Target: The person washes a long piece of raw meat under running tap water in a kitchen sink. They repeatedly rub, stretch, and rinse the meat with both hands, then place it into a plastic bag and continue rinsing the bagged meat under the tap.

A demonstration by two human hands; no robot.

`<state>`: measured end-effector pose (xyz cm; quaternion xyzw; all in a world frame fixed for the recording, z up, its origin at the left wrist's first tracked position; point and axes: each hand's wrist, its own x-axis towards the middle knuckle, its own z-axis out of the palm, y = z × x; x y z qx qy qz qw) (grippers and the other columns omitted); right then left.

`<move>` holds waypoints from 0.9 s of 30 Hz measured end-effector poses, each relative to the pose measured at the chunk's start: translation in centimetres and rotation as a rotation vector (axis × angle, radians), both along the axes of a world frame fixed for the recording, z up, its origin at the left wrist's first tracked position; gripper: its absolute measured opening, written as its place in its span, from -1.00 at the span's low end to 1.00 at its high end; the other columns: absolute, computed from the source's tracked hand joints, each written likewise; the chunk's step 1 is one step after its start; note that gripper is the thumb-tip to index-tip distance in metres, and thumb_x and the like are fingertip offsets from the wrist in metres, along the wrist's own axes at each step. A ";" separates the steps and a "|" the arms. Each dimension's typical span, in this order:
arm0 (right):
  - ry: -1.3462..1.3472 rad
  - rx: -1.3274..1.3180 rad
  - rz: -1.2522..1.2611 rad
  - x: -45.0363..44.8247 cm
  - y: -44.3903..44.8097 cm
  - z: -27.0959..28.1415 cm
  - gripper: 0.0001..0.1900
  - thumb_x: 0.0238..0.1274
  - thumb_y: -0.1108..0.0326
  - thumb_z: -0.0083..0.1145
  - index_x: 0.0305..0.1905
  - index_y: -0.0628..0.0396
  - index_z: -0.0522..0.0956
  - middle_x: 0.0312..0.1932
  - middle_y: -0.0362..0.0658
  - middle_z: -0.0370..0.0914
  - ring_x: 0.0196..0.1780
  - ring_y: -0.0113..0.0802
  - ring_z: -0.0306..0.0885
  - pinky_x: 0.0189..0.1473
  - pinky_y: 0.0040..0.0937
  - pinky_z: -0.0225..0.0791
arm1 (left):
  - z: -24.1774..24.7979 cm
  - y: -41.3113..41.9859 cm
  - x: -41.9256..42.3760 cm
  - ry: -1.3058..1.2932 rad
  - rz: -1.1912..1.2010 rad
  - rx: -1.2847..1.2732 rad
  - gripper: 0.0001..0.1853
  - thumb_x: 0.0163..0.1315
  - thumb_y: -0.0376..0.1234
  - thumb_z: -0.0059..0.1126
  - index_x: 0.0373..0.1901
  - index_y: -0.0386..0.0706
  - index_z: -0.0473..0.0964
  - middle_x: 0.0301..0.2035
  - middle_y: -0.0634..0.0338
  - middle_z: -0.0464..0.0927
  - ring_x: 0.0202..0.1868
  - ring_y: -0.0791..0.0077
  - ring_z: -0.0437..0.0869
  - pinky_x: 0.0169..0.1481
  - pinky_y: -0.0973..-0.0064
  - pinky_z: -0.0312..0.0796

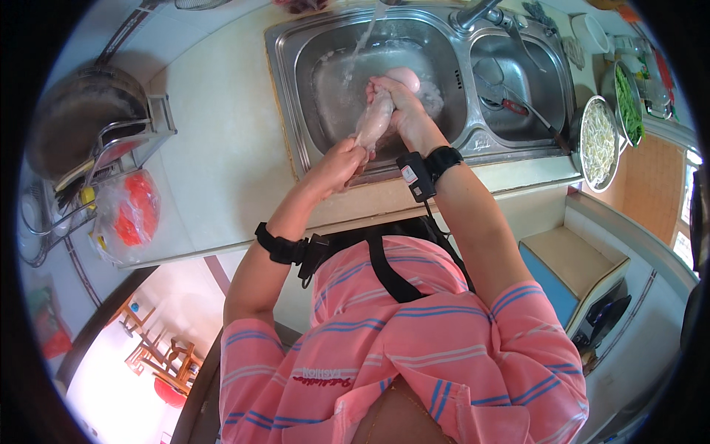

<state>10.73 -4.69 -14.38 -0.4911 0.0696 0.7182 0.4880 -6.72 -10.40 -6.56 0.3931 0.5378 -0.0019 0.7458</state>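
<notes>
A long, wet, pale pink piece of raw flesh (pixel 375 117) is stretched over the left basin of a steel double sink (pixel 333 94); its exact kind cannot be told. My left hand (pixel 341 165) grips its near end by the basin's front edge. Farther in, my right hand (pixel 406 108) is closed round its far end. A rounded pink lump (pixel 405 79) shows just beyond my right fingers; whether it joins the held piece is unclear. Water (pixel 363 41) streams into the basin to the left of the hands, and shallow water lies on its bottom.
The right basin holds a wire strainer (pixel 489 72) and a long-handled utensil (pixel 541 119). Bowls of bean sprouts (pixel 598 145) and green vegetables (pixel 628 105) stand at right. On the left are a large wok (pixel 83 125), a metal rack (pixel 161 114) and a plastic bag with red contents (pixel 135 208).
</notes>
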 end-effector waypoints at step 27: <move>-0.456 0.188 0.447 1.4 0.4 -1.3 -0.51 0.03 0.14 0.45 -0.01 0.16 0.51 -0.21 -0.10 0.51 -0.20 -0.24 0.52 -0.31 -0.11 0.43 | 1.5 -1.1 -1.8 -0.052 0.033 -0.059 -0.80 0.34 -0.26 -0.23 -0.21 -0.12 0.39 -0.62 0.50 0.14 -0.64 0.74 0.05 -0.60 0.61 -0.12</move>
